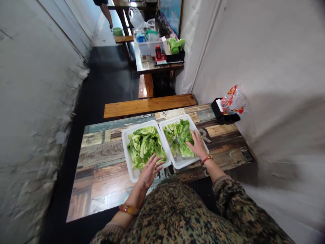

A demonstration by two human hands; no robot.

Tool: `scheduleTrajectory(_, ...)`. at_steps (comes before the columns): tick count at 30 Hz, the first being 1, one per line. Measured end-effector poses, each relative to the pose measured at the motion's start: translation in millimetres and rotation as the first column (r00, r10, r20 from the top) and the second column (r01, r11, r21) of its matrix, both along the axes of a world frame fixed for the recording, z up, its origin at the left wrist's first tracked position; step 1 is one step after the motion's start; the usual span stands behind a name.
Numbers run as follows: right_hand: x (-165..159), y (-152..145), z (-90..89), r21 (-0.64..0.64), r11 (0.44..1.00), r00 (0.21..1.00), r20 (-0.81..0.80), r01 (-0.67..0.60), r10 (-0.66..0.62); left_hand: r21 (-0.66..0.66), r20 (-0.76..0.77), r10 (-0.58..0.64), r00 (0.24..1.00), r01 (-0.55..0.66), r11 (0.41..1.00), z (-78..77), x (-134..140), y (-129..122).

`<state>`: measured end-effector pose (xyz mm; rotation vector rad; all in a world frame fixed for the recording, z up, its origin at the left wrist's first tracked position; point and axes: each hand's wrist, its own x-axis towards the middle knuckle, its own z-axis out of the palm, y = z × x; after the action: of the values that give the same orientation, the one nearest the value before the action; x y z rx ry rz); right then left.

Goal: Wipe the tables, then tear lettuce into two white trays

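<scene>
Two white plastic trays sit side by side on the table. The left tray (126, 149) is heaped with torn lettuce leaves (143, 144). In the right tray (180, 165) lies a thinner layer of lettuce (185, 137), and part of its bottom shows. My left hand (150, 169) is over the near right corner of the left tray, fingers spread, holding nothing. Over the right edge of the right tray is my right hand (197, 145), its fingers apart beside the leaves; whether they touch the lettuce I cannot tell.
The wood-patterned table (101, 176) carries a black holder (219, 113) with a plastic bag (235, 100) against the right wall. Beyond its far edge runs a wooden bench (149, 105). A second table (142, 64) holds a white bin (147, 48) and a red bottle (158, 52). A person's leg (106, 15) shows far back.
</scene>
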<state>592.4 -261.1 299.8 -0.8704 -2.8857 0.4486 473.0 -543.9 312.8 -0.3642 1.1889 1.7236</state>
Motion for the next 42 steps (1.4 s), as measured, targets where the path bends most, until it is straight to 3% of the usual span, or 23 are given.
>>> scheduleTrajectory(5,-3,-16,-19.2,0.07,0.986,0.978,0.153,-0.151,0.139,0.006,-0.009,0.03,1.0,-0.03,1.0,-2.0,-3,-5)
scheduleTrajectory(15,1,3,-39.5,0.017,0.986,0.956,0.251,-0.163,0.154,-0.018,0.005,0.089,0.996,-0.088,0.996,-4.4,-9,-14)
scheduleTrajectory(17,1,6,-33.8,-0.01,0.981,0.946,0.264,-0.192,0.188,-0.021,0.001,0.106,0.994,-0.106,0.994,-3.5,-11,-16)
scheduleTrajectory(20,-1,8,-11.0,0.015,0.975,0.951,0.226,-0.22,0.212,-0.025,-0.005,0.132,0.991,-0.132,0.991,-3.9,-11,-23)
scheduleTrajectory(23,-9,-1,15.6,0.113,0.983,0.988,0.053,-0.147,0.142,-0.03,-0.004,0.156,0.988,-0.156,0.987,-6.0,-11,-28)
scheduleTrajectory(25,-19,-18,23.4,0.076,0.985,0.987,-0.03,-0.155,0.158,-0.034,-0.001,0.162,0.987,-0.162,0.986,-7.2,-11,-31)
scheduleTrajectory(28,-38,-52,12.3,-0.131,0.956,0.952,0.128,-0.262,0.278,-0.038,-0.002,0.164,0.987,-0.164,0.986,-7.8,-11,-33)
scheduleTrajectory(30,-51,-71,-4.4,-0.233,0.944,0.893,0.331,-0.235,0.305,-0.045,0.002,0.167,0.986,-0.167,0.985,-7.5,-11,-34)
scheduleTrajectory(32,-61,-82,-19.8,-0.253,0.951,0.853,0.442,-0.178,0.277,-0.052,0.006,0.171,0.985,-0.17,0.984,-7.0,-12,-36)
scheduleTrajectory(36,-65,-83,-31.8,-0.234,0.961,0.885,0.402,-0.15,0.236,-0.039,0.003,0.175,0.984,-0.175,0.984,-5.6,-11,-39)
scheduleTrajectory(40,-50,-73,-27.5,-0.215,0.967,0.927,0.314,-0.138,0.203,-0.045,0.008,0.182,0.983,-0.181,0.982,-4.5,-9,-40)
scheduleTrajectory(42,-44,-68,-23.9,-0.246,0.961,0.968,0.183,-0.125,0.173,-0.051,0.013,0.187,0.982,-0.186,0.981,-4.1,-8,-40)
